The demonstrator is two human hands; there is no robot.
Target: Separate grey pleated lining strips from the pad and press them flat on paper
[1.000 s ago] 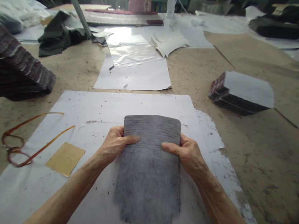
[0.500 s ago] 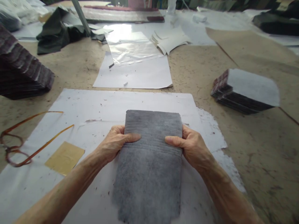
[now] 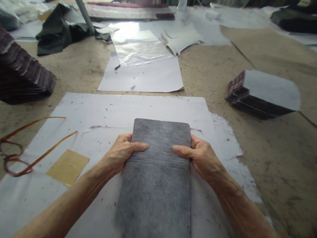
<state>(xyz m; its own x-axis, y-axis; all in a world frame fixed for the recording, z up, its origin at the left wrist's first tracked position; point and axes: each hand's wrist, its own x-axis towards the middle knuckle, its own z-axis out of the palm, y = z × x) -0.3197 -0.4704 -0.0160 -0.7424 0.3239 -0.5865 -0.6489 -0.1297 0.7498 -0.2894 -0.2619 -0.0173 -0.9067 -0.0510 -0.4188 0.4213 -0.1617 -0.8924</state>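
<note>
A grey, felt-like panel (image 3: 156, 185) with faint creases across its upper part reaches from the middle of the view down to the bottom edge. My left hand (image 3: 126, 150) grips its left edge, thumb flat on top and fingers hidden behind. On the right edge, my right hand (image 3: 199, 152) holds it the same way, with the thumb pointing inward. Beneath the panel lies a large white paper sheet (image 3: 148, 107) with dark specks on it. Whether the panel is one layer or several cannot be seen.
Orange-framed glasses (image 3: 47, 153) and a yellow square (image 3: 68, 167) lie at left. A dark striped stack (image 3: 27, 72) stands at far left, another stack (image 3: 269, 92) at right. Beyond are a white sheet (image 3: 146, 77), clear film (image 3: 138, 49), pale cut pieces (image 3: 183, 39) and dark cloth (image 3: 54, 31).
The panel's upper edge has tilted slightly down to the right, and more of its lower part runs out of the bottom of the view. Both hands keep their hold. The camera view has shifted slightly.
</note>
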